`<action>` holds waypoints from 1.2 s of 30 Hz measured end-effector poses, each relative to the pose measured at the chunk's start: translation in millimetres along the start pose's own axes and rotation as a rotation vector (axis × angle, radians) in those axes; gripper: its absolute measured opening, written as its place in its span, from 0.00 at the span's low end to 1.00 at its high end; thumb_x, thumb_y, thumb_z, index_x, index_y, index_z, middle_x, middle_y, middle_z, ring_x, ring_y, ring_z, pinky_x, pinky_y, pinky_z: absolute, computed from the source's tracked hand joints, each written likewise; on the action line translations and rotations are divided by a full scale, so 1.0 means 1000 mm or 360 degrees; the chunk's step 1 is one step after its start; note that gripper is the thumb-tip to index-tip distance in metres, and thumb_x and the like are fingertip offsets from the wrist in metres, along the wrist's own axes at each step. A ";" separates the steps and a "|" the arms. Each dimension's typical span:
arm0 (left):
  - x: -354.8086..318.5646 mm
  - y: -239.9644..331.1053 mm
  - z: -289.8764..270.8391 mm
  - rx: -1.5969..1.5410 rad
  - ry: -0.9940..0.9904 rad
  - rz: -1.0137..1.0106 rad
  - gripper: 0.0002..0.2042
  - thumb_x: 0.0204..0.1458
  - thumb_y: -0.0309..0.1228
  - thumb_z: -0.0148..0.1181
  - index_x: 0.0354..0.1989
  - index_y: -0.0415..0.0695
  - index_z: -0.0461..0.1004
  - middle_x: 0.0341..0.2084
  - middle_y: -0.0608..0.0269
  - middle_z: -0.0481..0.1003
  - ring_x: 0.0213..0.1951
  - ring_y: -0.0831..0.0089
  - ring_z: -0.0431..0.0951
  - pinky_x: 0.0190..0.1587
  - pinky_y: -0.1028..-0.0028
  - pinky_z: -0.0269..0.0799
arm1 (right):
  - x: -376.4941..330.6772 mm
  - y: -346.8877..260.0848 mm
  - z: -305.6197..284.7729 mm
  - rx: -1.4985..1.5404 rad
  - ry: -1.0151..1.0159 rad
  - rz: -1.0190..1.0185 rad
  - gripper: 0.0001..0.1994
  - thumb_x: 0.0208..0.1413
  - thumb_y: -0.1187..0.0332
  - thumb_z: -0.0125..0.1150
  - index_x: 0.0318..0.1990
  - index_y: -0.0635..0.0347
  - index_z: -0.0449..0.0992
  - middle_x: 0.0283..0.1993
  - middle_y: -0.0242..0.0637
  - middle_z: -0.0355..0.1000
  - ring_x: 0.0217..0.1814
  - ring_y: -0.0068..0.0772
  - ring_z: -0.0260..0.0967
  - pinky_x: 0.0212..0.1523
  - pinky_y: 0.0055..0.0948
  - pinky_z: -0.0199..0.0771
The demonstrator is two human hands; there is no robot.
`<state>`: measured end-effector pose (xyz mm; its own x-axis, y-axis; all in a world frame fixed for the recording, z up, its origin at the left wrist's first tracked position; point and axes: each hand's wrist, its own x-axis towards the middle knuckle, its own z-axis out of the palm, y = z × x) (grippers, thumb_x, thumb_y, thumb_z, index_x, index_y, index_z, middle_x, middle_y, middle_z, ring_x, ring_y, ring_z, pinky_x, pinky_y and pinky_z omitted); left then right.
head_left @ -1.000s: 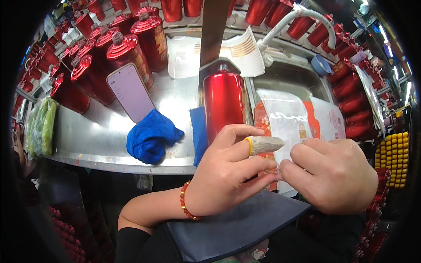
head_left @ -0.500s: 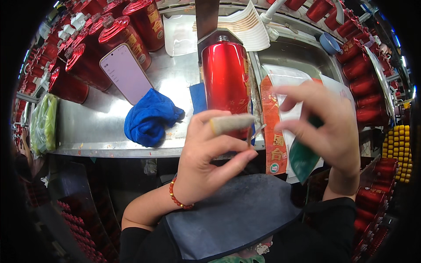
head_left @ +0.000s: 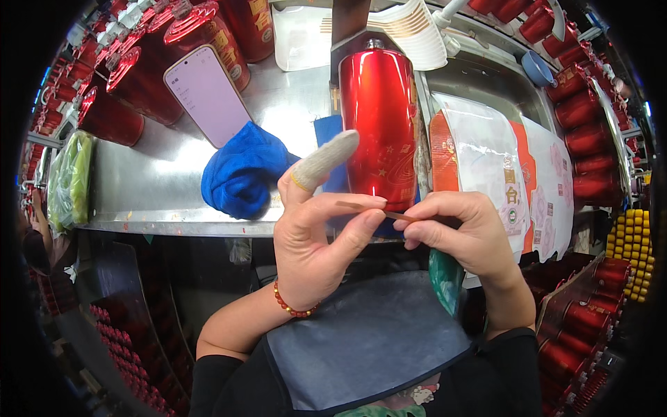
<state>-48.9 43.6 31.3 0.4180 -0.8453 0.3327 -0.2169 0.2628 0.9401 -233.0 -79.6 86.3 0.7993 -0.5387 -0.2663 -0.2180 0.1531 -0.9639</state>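
- The left hand [head_left: 316, 240] is raised in front of the bench edge, its thumb and middle fingers pinched together on one end of a thin brown strip [head_left: 375, 208].
- Its index finger stands up and apart from the others, wearing a pale fabric finger cot [head_left: 326, 158] with a yellow band at its base.
- A beaded bracelet [head_left: 292, 306], red with a few gold beads, sits on the left wrist.
- The right hand [head_left: 458, 233] meets the left from the other side, its fingertips closed on the opposite end of the strip, which runs nearly level between the two hands.
- The strip hangs in the air just in front of the lower part of a glossy red cylinder [head_left: 379, 132], which stands on the steel bench [head_left: 146, 187] with gold stars and a pattern on its side.
- A crumpled blue cloth [head_left: 240, 174] lies on the bench left of the cylinder, and a phone [head_left: 208, 94] with a lit screen leans just beyond it.
- Printed white and orange label sheets [head_left: 500, 167] lie to the right of the cylinder.
- More red canisters [head_left: 139, 76] crowd the back left of the bench, and others line the right side.
- A dark grey apron [head_left: 368, 340] covers the person's lap below the hands.
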 end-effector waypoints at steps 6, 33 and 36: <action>-0.011 -0.019 0.001 0.0207 0.0141 -0.0073 0.07 0.50 0.29 0.75 0.37 0.51 0.85 0.68 0.53 0.68 0.67 0.62 0.60 0.70 0.61 0.48 | 0.004 0.009 -0.012 -0.0405 0.0119 -0.0129 0.05 0.59 0.74 0.69 0.39 0.66 0.85 0.32 0.32 0.79 0.33 0.16 0.73 0.35 0.17 0.69; -0.010 -0.024 0.008 0.0188 0.0137 -0.0209 0.06 0.51 0.30 0.74 0.31 0.51 0.80 0.68 0.50 0.68 0.66 0.61 0.60 0.70 0.60 0.44 | 0.005 0.029 -0.022 -0.0331 0.0295 -0.0150 0.04 0.60 0.74 0.68 0.34 0.65 0.81 0.39 0.28 0.73 0.31 0.10 0.63 0.32 0.15 0.61; -0.010 -0.024 0.011 0.0154 0.0186 -0.0209 0.06 0.51 0.30 0.74 0.31 0.50 0.80 0.64 0.52 0.71 0.62 0.63 0.62 0.67 0.63 0.48 | 0.005 0.029 -0.022 -0.0348 0.0294 -0.0145 0.05 0.60 0.73 0.69 0.34 0.65 0.81 0.39 0.28 0.73 0.31 0.10 0.63 0.32 0.16 0.60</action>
<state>-57.8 40.6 4.9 0.5465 -0.8082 0.2194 -0.2350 0.1034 0.9665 -247.3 -96.2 56.7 0.7102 -0.6866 -0.1558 -0.2814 -0.0739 -0.9567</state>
